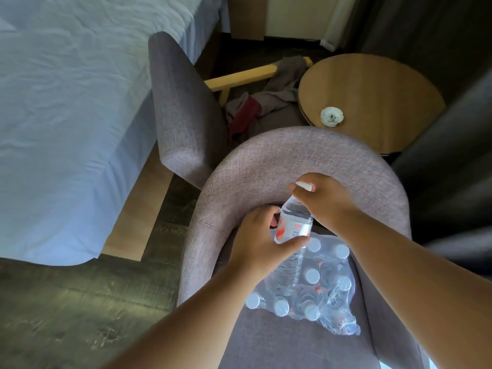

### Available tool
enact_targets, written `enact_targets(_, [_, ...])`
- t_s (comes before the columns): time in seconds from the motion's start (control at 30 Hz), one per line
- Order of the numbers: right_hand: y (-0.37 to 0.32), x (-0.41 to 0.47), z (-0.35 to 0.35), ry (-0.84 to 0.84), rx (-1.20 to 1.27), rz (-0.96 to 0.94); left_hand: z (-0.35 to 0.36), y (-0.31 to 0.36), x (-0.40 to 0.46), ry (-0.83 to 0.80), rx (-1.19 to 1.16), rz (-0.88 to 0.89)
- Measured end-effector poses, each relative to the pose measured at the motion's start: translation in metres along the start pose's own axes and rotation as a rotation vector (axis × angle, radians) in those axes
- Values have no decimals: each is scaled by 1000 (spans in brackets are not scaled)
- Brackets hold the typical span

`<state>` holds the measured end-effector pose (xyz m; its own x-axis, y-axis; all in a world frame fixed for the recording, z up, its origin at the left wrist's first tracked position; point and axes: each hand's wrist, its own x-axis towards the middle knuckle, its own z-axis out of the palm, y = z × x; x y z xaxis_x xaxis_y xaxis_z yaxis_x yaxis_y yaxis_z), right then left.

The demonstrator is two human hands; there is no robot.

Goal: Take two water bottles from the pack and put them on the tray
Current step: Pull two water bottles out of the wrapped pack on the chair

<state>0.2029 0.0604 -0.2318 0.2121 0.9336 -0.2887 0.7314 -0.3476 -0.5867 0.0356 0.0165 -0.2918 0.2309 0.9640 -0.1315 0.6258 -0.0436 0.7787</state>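
Observation:
A clear water bottle (294, 221) with a red-and-white label is held above the pack. My left hand (259, 241) wraps its labelled body from the left. My right hand (323, 202) grips its neck, covering most of the white cap. The shrink-wrapped pack (316, 291) of several white-capped bottles lies on the seat of a grey armchair (266, 171), just below both hands; its plastic wrap is torn and loose at the lower right. No tray is in view.
A second grey armchair (181, 107) stands to the upper left beside a bed (66, 102) with white sheets. A round wooden side table (372, 97) with a small white dish (331, 117) is behind the chair. Clothes (266, 102) lie on the other chair's seat.

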Motion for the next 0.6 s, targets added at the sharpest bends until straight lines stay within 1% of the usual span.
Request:
enact_targets(0.07, [2,2,2,25,-1,10,7,13,-2,-75,-9,-26])
enact_targets(0.13, [2,5,5,39,-11,19,17,14,-6,-164,38,-89])
enact_targets(0.17, [3,6,6,43,-26,13,20,12,-7,-173,43,-117])
enact_targets(0.27, [2,9,9,32,-19,-33,24,3,-6,-102,16,-176])
enact_targets(0.33, [1,2,8,12,-27,-54,24,-2,-7,-47,-45,-228])
enact_targets(0.4, [7,-14,8,24,-186,-92,26,-5,-7,-2,-75,-249])
enact_targets(0.47, [23,-34,13,39,-324,-122,29,-7,-9,21,-64,-228])
enact_targets(0.5, [33,-44,15,-11,-375,-107,31,-8,-9,29,-49,-217])
enact_targets(0.57, [49,-65,19,-209,-512,-46,34,-8,-8,23,-41,-213])
enact_targets(0.6, [57,-72,21,-300,-580,-49,36,-8,-7,21,-50,-219])
